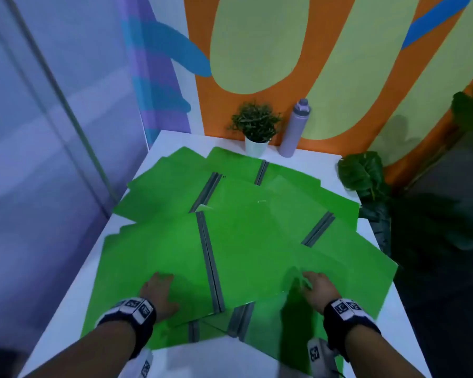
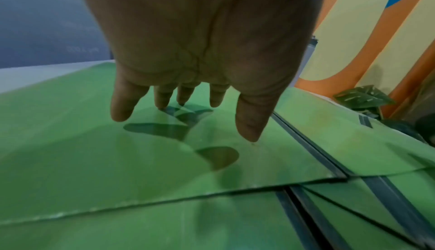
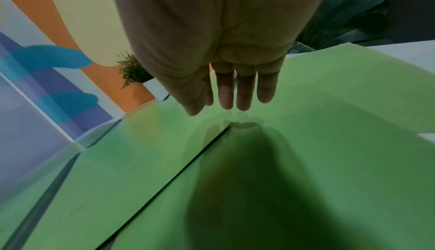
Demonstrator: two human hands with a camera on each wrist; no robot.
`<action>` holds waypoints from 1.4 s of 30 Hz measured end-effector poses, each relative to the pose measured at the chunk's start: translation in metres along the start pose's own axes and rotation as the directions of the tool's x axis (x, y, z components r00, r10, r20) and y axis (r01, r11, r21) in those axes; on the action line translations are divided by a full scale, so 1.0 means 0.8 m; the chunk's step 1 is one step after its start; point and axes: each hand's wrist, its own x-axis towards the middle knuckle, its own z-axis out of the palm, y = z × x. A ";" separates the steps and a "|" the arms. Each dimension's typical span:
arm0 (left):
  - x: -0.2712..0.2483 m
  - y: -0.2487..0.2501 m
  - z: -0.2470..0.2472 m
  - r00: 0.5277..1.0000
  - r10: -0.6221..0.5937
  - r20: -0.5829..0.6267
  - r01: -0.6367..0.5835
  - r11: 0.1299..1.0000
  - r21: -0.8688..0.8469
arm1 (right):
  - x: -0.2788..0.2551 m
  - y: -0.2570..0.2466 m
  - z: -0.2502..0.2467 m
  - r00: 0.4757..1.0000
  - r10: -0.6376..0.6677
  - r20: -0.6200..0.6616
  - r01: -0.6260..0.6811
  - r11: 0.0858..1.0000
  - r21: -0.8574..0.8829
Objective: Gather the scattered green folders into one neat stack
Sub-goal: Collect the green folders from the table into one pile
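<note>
Glossy green plastic folders with grey spine strips (image 1: 238, 241) lie fanned and overlapping across the white surface (image 1: 306, 156), filling the centre and lower half of the head view, spines pointing every which way. Nothing stacked yet.

Key relation: the top open folder (image 1: 170, 255) sits dead ahead of both hands, its grey spine (image 1: 209, 257) running near-to-far, roughly between the wrists. Left hand (image 1: 159, 291) lies on its left leaf, lower-left of frame; right hand (image 1: 316, 291) is over the right leaf's near edge, lower right. Both about equally near.

Left hand: fingers (image 2: 164, 97) spread and straight, tips touching the cover, gripping nothing. Right hand: fingers (image 3: 244, 90) straight and together, at the sheet edge; holds nothing, and contact is unclear.

My read: closing or sliding that folder comes first.

No readable brand or label on the folders. Wristbands carry black-and-white square marker patterns, no text.

Small potted plant (image 1: 256, 129) and lilac bottle (image 1: 295, 129) stand upper centre, beyond the folders.
</note>
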 end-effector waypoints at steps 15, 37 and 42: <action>0.000 -0.010 0.033 0.999 -0.001 -0.032 0.001 1.000 0.014 | 0.045 -0.052 0.000 0.983 0.183 0.010 -0.178 0.938 0.297; -0.085 0.085 -0.146 0.961 0.147 -0.234 -0.276 0.463 -0.842 | -0.010 -0.130 -0.048 0.945 -0.258 -0.199 0.324 0.686 0.652; -0.070 0.088 -0.109 0.959 0.258 -0.116 -0.252 0.594 -0.764 | -0.015 -0.117 -0.048 0.988 -0.134 -0.080 0.147 0.635 0.759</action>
